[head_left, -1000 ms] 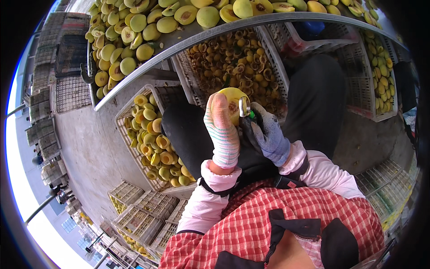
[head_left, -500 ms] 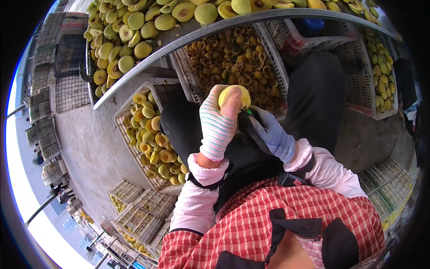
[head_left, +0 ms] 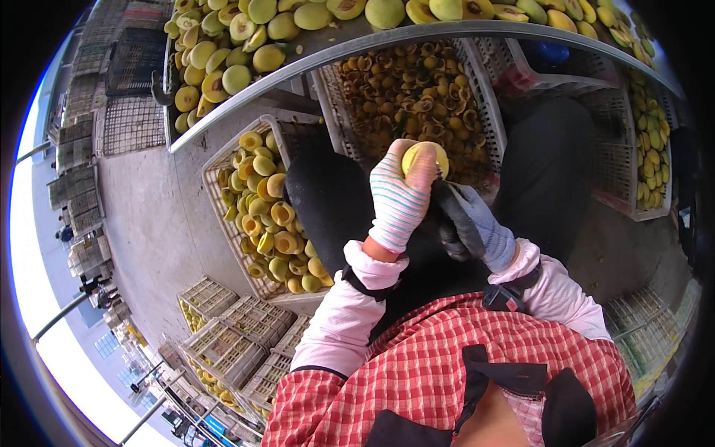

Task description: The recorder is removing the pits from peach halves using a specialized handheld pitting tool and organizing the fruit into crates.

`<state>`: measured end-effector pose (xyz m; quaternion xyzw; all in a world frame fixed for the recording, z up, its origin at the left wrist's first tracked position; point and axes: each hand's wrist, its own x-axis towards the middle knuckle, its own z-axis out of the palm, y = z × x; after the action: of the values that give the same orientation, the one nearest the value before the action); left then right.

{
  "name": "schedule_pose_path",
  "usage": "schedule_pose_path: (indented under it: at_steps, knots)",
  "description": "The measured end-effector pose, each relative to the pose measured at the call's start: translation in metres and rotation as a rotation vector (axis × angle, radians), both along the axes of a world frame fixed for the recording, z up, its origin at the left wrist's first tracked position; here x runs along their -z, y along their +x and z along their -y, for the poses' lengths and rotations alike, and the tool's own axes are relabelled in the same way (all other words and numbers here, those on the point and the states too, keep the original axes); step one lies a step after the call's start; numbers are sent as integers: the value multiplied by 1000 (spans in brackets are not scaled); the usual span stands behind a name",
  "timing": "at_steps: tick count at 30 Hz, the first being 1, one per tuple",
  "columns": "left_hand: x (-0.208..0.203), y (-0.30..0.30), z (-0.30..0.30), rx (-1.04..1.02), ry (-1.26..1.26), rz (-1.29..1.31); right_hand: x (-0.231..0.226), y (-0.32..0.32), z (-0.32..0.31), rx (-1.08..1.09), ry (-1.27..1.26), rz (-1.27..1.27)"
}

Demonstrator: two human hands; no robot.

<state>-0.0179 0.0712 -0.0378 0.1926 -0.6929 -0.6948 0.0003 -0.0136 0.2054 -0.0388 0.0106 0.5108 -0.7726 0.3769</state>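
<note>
In the head view, held up in front of the lap: a yellow fruit piece (head_left: 439, 155), clamped between thumb and fingers of the left hand (head_left: 402, 192), in a striped glove. Rounded side showing; underside hidden. Just below and to the right of this grip, the right hand (head_left: 477, 223) in a blue-grey glove with a dark palm, fingers curled toward the fruit. Cannot tell whether closed on anything, or whether touching the fruit.

Probably light enough for one hand, with firm flesh but a rim likely to bruise or split if squeezed hard; likely slick wherever juice wets the glove. Best held around the rounded outside, thumb opposite fingers, with pressure spread and kept off any thin edge.

Left of the grip, beyond the left knee (head_left: 324, 194): a pale crate (head_left: 217, 208) of hollowed fruit halves (head_left: 283, 214). Directly beyond the grip, a second crate (head_left: 482, 104) of darker orange-brown scraps (head_left: 406, 89). Farther out, past a metal table edge (head_left: 447, 30), greenish-yellow fruit (head_left: 313, 16), some cut. Well to the right, past the other knee (head_left: 551, 149), more yellow fruit (head_left: 652, 149) in another crate.
</note>
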Motion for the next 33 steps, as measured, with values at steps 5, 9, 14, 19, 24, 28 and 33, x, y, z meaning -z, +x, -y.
schedule_pose_path:
  at_steps: [5,9,14,19,24,28,33]
  knots:
    - [14,-4,3,75,-315,-258,12,1,-11,-118,-253,695]
    - [-1,0,1,53,182,-126,10,0,-7,-98,-275,612]
    - [0,2,12,184,-152,-217,8,5,-9,-226,-503,812]
    - [-2,-7,24,397,-158,-278,4,9,-12,-290,-894,1083]
    - [16,16,4,134,254,-69,-5,14,-15,-223,-331,740]
    - [19,17,5,173,124,-101,7,14,-19,-276,-418,811]
    - [-8,2,27,421,-326,-381,-1,19,-14,-348,-812,1025]
